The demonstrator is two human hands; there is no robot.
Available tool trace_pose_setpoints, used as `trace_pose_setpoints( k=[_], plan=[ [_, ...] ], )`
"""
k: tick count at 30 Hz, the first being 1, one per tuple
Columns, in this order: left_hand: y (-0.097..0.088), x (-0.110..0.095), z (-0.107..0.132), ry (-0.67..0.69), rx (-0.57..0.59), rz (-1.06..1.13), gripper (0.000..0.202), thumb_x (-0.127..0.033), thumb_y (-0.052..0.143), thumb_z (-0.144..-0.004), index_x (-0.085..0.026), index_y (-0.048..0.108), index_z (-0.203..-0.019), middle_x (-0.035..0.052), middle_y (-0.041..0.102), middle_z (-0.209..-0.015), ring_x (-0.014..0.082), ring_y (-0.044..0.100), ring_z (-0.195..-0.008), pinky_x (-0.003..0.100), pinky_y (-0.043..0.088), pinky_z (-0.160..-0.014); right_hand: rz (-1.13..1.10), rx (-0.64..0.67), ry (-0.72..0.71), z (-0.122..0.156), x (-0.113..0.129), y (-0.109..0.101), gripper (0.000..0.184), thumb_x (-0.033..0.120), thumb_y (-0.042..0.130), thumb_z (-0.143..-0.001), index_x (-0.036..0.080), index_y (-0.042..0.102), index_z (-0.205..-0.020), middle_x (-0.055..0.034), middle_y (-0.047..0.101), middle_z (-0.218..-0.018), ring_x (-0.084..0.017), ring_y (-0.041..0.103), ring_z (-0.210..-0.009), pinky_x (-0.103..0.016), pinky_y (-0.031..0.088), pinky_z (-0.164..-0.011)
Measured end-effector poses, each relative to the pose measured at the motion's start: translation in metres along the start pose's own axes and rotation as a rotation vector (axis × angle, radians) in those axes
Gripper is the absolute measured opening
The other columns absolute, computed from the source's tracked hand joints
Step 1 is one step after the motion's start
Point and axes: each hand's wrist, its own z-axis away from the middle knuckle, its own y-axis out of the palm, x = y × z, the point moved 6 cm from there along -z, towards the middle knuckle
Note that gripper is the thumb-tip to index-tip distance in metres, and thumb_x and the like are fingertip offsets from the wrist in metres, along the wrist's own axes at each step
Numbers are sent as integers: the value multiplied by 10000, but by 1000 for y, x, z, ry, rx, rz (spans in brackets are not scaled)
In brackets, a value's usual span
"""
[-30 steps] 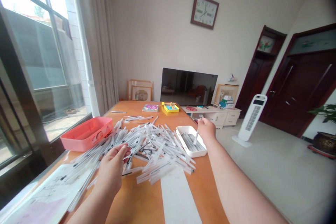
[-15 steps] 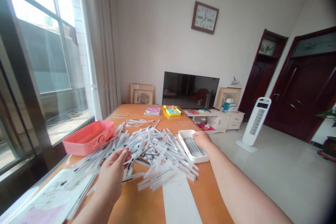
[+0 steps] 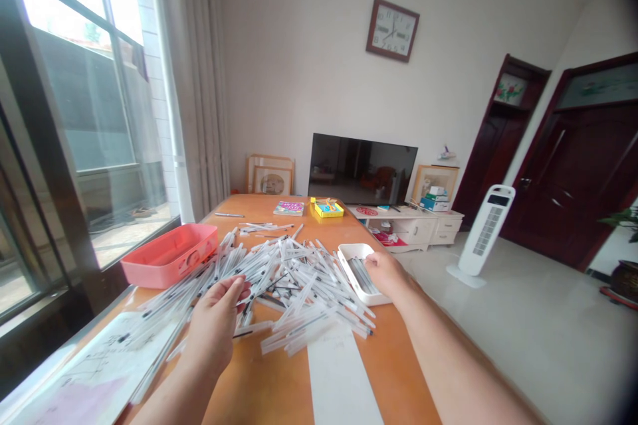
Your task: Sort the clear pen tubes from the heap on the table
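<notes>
The left hand [image 3: 215, 322] was bare and broad across the back; its fingers [image 3: 234, 287] were short, rounded at the tips; behind the fingers the wrist ran into a thick, uncovered forearm that widened toward the lower edge of the view; the right hand [image 3: 386, 273] was bare too, its back smooth and rounded; behind its fingers a long, full forearm, also unclothed, broadened toward the bottom corner.

Light: bright daylight from the window [image 3: 74, 99] on the left | Shadows: soft, faint | Glare: sky blown out white | Distortion: wide-angle bending, dark right corners | Focus: mostly sharp
</notes>
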Motion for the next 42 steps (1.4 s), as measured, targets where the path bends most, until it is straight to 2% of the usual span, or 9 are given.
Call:
trace_pose_setpoints(
  k=[5, 8, 11, 16, 20, 28, 31, 35, 42],
  plan=[
    [-1, -3, 2, 9, -13, 15, 532, -567, 808, -645, -176, 708, -991, 74, 735, -922, 196, 654, -873, 306, 456, -764, -99, -1, -118, 21, 40, -4, 254, 369, 518, -877, 241, 738, -886, -17, 727, -821, -180, 621, -744, -256, 360, -619],
    [-3, -2, 2, 8, -19, 22, 511, -552, 793, -667, -178, 703, -1004, 76, 734, -940, 191, 649, -874, 309, 449, -772, -233, 59, -226, 41, 71, 0, 242, 353, 524, -867, 216, 708, -789, 1, 691, -712, -160, 584, -661, -243, 333, -579],
    [-4, -1, 0, 5, -23, 21, 505, -544, 783, -682, -179, 699, -1021, 83, 734, -956, 195, 651, -886, 313, 447, -777, -344, 137, -285, 64, 99, 12, 197, 302, 541, -852, 212, 715, -831, 1, 698, -736, -150, 579, -661, -232, 328, -576],
    [-5, -3, 0, -4, -29, 33, 487, -512, 780, -691, -171, 693, -1027, 92, 733, -969, 199, 656, -883, 321, 454, -777, -295, 222, -200, 92, 125, 49, 173, 255, 546, -837, 227, 715, -859, -1, 697, -744, -151, 580, -663, -233, 317, -577],
    [-11, -11, 1, 16, -58, 72, 463, -485, 780, -688, -159, 692, -1005, 92, 728, -948, 183, 650, -832, 309, 457, -749, -142, 207, -195, 105, 131, 67, 177, 225, 542, -838, 241, 716, -872, -16, 708, -814, -162, 604, -728, -245, 318, -604],
    [-26, -23, -5, 34, -114, 81, 460, -486, 768, -683, -176, 696, -1015, 84, 733, -987, 179, 655, -866, 303, 454, -759, -4, 189, -397, 109, 133, 74, 370, 174, 514, -865, 319, 729, -1129, -41, 700, -1057, -208, 629, -957, -279, 395, -782],
    [-28, -24, -5, 31, -132, 67, 474, -495, 773, -665, -175, 698, -1007, 85, 740, -973, 188, 666, -865, 308, 457, -756, 58, 190, -448, 109, 136, 76, 426, 131, 516, -846, 345, 735, -1142, -49, 689, -1058, -223, 612, -1003, -290, 404, -818],
    [-29, -24, -4, 22, -145, 49, 476, -496, 770, -657, -172, 698, -998, 88, 744, -951, 198, 672, -871, 309, 457, -750, 81, 180, -448, 106, 137, 79, 387, 157, 540, -856, 335, 745, -1131, -59, 681, -1032, -232, 594, -1025, -296, 409, -857],
    [-19, -24, 1, 24, -76, -38, 483, -508, 775, -664, -166, 699, -996, 90, 736, -948, 198, 658, -867, 312, 449, -761, 70, 164, -419, 100, 133, 86, 327, 223, 575, -868, 336, 740, -1127, -61, 663, -1006, -237, 594, -987, -309, 416, -839]
  ],
)
